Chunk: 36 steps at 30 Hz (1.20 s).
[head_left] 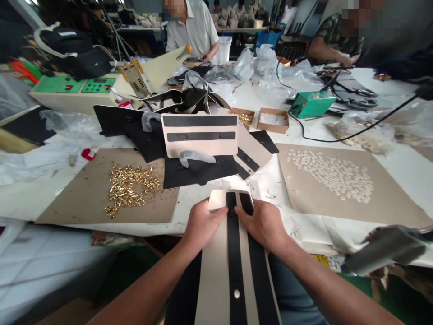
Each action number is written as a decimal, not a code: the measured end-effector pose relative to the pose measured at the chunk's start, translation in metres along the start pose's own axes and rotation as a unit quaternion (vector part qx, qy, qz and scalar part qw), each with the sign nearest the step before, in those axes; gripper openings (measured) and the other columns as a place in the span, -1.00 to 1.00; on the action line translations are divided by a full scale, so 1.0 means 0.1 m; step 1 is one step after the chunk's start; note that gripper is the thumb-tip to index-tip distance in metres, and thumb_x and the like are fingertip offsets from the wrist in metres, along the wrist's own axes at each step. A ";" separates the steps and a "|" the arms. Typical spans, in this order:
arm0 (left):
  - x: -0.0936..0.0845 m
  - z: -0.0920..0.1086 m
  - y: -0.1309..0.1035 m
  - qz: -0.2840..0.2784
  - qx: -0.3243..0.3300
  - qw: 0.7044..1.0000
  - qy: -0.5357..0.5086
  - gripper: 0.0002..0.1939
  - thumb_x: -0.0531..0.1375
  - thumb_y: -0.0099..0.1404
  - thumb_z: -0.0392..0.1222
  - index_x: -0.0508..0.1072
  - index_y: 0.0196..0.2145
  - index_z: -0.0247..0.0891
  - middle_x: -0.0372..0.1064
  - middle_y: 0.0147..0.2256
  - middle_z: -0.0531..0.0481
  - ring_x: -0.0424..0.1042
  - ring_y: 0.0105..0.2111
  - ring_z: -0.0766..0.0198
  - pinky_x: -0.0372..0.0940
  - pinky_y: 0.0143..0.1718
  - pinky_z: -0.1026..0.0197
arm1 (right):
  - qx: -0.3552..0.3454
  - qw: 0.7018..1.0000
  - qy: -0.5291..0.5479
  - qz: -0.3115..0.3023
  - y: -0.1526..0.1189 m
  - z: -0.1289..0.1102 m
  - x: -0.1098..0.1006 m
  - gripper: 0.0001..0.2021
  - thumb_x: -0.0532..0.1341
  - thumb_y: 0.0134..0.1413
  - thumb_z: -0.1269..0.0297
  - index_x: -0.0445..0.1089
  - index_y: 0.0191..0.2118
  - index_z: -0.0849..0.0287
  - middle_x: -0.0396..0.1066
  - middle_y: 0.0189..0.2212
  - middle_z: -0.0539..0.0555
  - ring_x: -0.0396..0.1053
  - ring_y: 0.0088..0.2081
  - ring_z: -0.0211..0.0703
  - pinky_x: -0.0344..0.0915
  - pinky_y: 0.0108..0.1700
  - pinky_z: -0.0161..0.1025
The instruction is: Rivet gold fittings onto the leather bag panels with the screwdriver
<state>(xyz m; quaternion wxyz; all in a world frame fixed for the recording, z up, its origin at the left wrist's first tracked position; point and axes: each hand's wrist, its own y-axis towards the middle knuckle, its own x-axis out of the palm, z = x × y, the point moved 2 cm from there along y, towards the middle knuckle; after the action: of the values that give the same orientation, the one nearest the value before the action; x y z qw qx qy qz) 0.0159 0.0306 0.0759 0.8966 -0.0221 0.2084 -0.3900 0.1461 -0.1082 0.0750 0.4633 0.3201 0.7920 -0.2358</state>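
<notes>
The person's left hand and right hand both grip the far end of a long beige panel that runs from the lap up to the near edge of the white bench. The panel looks smooth and stiff, with rounded corners, two matt black strips down its length and a small pale snap stud on one strip. The left hand's fingers curl round the panel's left edge with the thumb pressed on top; the right hand lies flatter, fingers closed on the right black strip.

Just beyond the hands lies a loose stack of similar beige and black pieces, flat and rectangular. To the left, a brown cardboard sheet carries a heap of shiny gold metal fittings; to the right, another cardboard sheet holds small whitish rings. Crumpled clear plastic bags sit farther back, near a small green box
</notes>
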 end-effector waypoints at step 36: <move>0.10 -0.13 0.09 0.072 0.357 0.883 0.298 -0.73 0.32 0.29 -0.16 0.50 -0.04 -0.11 0.55 0.01 -0.08 0.52 0.02 -0.10 0.40 0.07 -0.20 | -0.013 1.000 0.027 -0.004 0.09 -0.14 -0.06 -0.77 0.30 0.23 0.09 0.55 -0.11 0.10 0.63 -0.27 0.14 0.58 -0.24 0.07 0.28 -0.24 -0.18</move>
<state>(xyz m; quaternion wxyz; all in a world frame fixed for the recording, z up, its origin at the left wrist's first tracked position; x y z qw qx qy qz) 0.0236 0.0313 0.0582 0.7654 0.4314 0.3132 -0.3605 0.1463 -0.0940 0.0859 0.4445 0.3171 0.8088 -0.2183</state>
